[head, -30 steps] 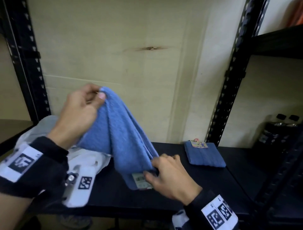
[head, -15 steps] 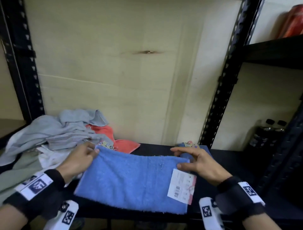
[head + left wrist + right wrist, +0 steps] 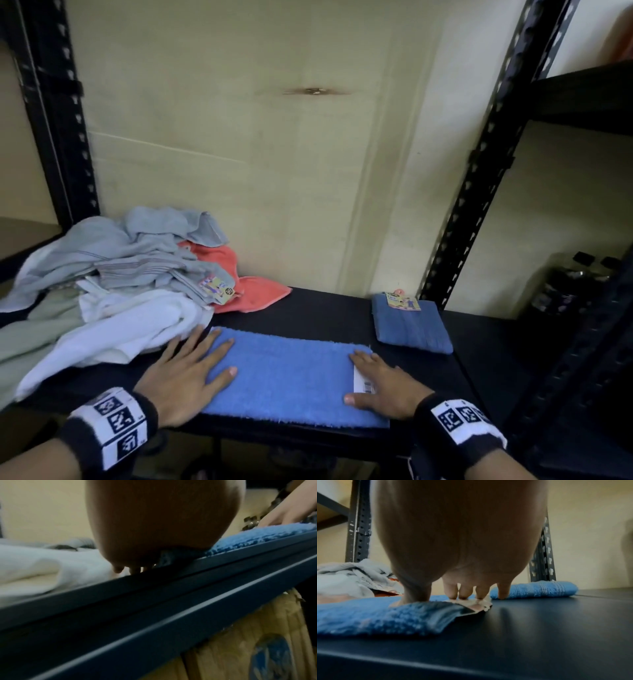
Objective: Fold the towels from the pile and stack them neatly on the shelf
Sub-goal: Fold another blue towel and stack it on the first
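The left hand (image 3: pixel 185 377) is lying flat, fingers straight and spread, on the left end of the blue towel (image 3: pixel 291 373), and the right hand (image 3: pixel 380 383) is pressing in the same way, fingers straight and close together, on the right end, over the white paper tag (image 3: pixel 363 385). Neither hand is gripping anything. The towel is lying as a long folded strip at the front of the black shelf (image 3: pixel 325 308), between the pile (image 3: pixel 120 284) on the left and the folded towel (image 3: pixel 409 325) at the back right.

It seems that the person is smoothing the strip before the next fold. To do it well, I think both palms should be sliding outward so no wrinkle is staying, the long edges should be lying exactly one over the other, and the tag should be going inside the fold.

Counting: one blue towel is under the hands and one darker blue towel is already folded. In the pile I am seeing grey, white, pale green and coral pieces (image 3: pixel 253 291), at least four, but the exact number I cannot tell.
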